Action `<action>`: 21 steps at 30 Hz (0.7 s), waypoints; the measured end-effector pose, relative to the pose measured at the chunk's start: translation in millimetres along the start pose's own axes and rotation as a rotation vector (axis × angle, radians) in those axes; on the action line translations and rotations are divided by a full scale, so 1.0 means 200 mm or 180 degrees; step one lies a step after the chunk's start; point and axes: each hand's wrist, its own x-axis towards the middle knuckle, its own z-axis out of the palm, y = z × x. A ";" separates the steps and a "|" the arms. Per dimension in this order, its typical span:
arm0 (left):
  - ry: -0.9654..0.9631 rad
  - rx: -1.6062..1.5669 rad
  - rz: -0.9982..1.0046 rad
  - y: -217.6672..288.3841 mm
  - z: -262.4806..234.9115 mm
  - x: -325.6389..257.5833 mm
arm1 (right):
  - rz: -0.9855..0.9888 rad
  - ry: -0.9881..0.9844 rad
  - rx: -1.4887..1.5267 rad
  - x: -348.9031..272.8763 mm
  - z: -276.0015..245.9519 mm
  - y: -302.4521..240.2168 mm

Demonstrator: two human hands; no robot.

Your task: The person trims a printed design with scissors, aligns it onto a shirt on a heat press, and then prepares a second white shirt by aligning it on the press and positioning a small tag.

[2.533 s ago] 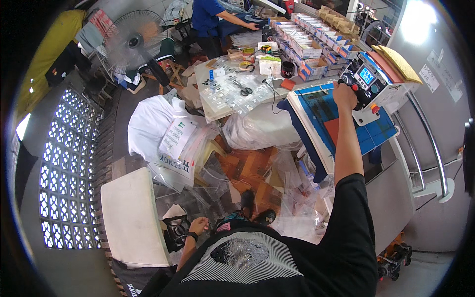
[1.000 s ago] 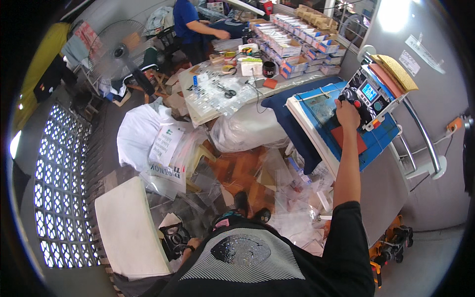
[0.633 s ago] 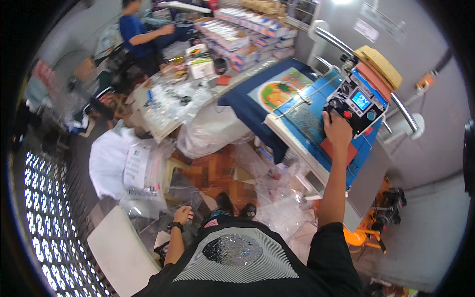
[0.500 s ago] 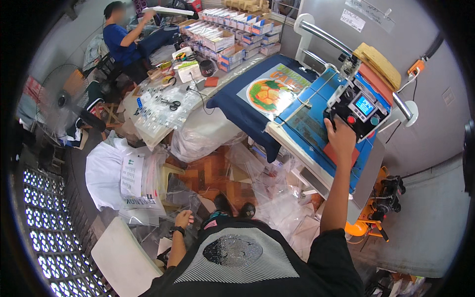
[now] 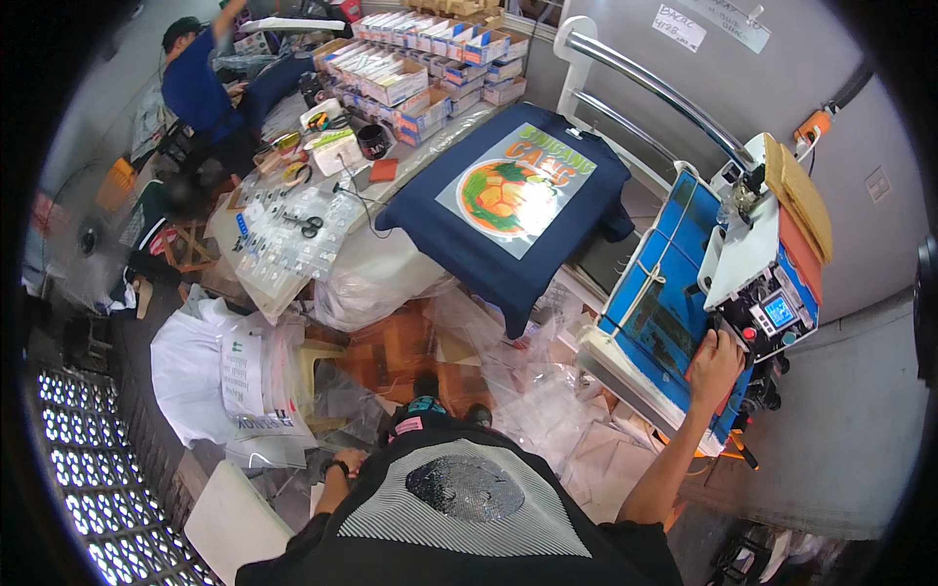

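We saw a long table [image 5: 259,290] ahead and to our left, with rows of cardboard boxes [image 5: 430,73] piled at the back. Next to it was a person in blue [image 5: 200,88], with one arm up high. In front of us, a dark blue shirt [image 5: 420,200] was spread out flat. The blue press plate [image 5: 699,220] was to the right of the shirt, not over it, with string tied across it. A white control box [image 5: 738,269] with a lit screen sat on top of that plate. On the shirt lay a clear sheet [image 5: 523,181] with a bowl of food on it. Our right hand [image 5: 718,363] gripped the black handle [image 5: 721,326] by the box. Our left hand [image 5: 349,459] was low near our tummy; we could not tell if its fingers were curled. On the table were black scissors [image 5: 305,225] and a little red square [image 5: 384,170].
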 end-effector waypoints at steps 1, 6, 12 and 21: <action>-0.0077 0.0035 -0.0107 -0.01 -0.12 0.04 | 0.0067 -0.0017 0.0038 0.00 0.01 0.00; 0.0800 -0.0672 0.0499 0.57 -0.86 0.24 | 0.0157 0.0602 0.0030 -0.04 -0.02 -0.01; 0.2217 -0.1622 0.1276 1.08 -1.64 0.53 | 0.0367 0.1055 0.2606 -0.45 0.19 -0.97; 0.1455 -0.3266 0.1443 1.49 -2.39 0.80 | 0.4364 -0.1822 0.3931 -0.85 0.98 -1.21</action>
